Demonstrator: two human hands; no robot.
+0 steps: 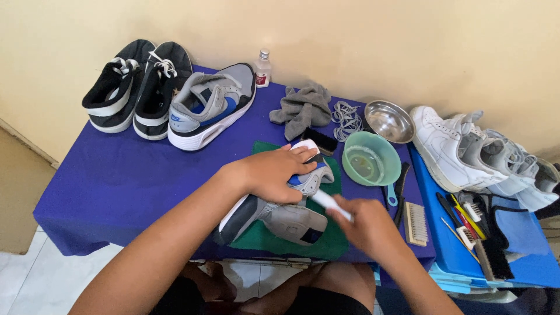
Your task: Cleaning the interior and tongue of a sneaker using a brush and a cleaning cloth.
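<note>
left hand [274, 172] gripping sneaker [280, 204], right hand [367, 224] brushing

Standing against a plain cream wall [373, 35], catching soft, even daylight: a tabletop [111, 186] wearing a deep blue cloth. Showing below at the left, a pale tiled floor [23, 280]. Adjoining on the right, a lighter blue surface [449, 256].
</note>
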